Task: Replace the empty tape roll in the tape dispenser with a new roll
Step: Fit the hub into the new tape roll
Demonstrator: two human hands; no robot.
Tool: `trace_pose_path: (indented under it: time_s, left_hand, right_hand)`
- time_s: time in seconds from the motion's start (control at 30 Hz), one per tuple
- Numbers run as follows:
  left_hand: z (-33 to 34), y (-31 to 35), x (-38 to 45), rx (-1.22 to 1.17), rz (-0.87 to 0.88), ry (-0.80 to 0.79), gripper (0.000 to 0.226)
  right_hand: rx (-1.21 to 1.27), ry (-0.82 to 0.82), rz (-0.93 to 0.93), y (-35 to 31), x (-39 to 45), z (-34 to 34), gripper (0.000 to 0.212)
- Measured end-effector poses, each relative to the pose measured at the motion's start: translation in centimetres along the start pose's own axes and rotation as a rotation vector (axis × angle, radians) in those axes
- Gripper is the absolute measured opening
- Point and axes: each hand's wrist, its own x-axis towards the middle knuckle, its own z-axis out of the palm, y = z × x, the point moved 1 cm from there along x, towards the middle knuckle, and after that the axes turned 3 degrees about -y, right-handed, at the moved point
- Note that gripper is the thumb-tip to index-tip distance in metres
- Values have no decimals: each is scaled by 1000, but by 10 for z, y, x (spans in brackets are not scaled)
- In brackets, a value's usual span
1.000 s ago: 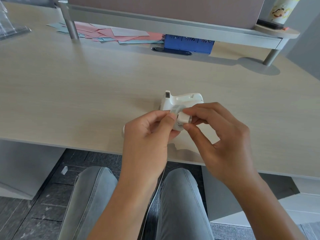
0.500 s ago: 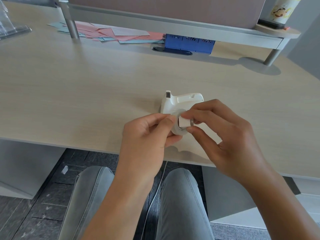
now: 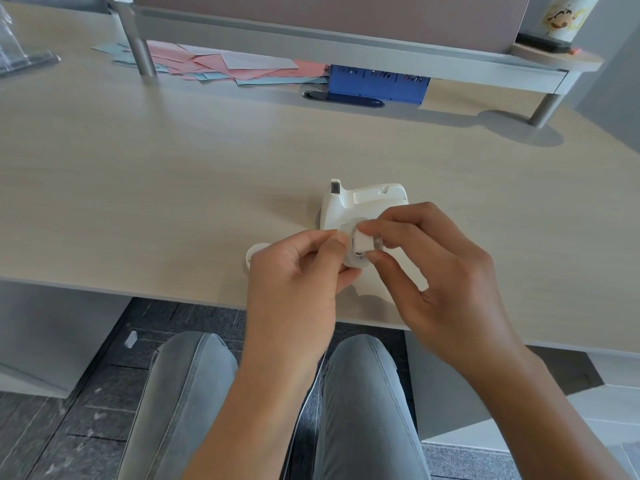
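Looking down from the head camera, a person sits at a pale wood desk (image 3: 173, 188) with both hands meeting just in front of its near edge, grey-trousered knees showing below. The left hand (image 3: 298, 271) pinches a translucent tape roll (image 3: 349, 263) between thumb and fingertips, gripping the roll's rim at about its nine o'clock side. The right hand (image 3: 440, 271) closes thumb and forefinger on a small white spindle core (image 3: 363, 241) that sits at the roll's central hole; how far the core is seated in the hole cannot be told, since fingers cover part of it. Directly behind the hands, at twelve o'clock from them, a white tape dispenser (image 3: 360, 202) stands on the desk, its cutter end pointing up at its eleven o'clock corner, and its near side is hidden by the roll and the fingers. At nine o'clock from the left hand, a small white round piece (image 3: 254, 254) lies on the desk, half covered by the knuckles, and what it is cannot be told. Far off at twelve o'clock, under a raised grey shelf (image 3: 346, 46), lie scattered pink and blue papers (image 3: 221, 65) and a blue box (image 3: 377, 84).
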Motion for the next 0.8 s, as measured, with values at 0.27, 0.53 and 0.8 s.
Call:
trace_pose_path:
  time_s: [0.27, 0.53, 0.8]
  left_hand:
    - [8, 0, -4, 80, 106, 69, 20]
    - [16, -1, -7, 243, 218, 99, 11]
    - [15, 0, -7, 282, 281, 96, 19]
  right_hand:
    - [66, 116, 167, -10, -1, 8, 21]
    - [263, 188, 342, -12, 3, 14, 20]
    - [203, 95, 269, -10, 8, 8, 20]
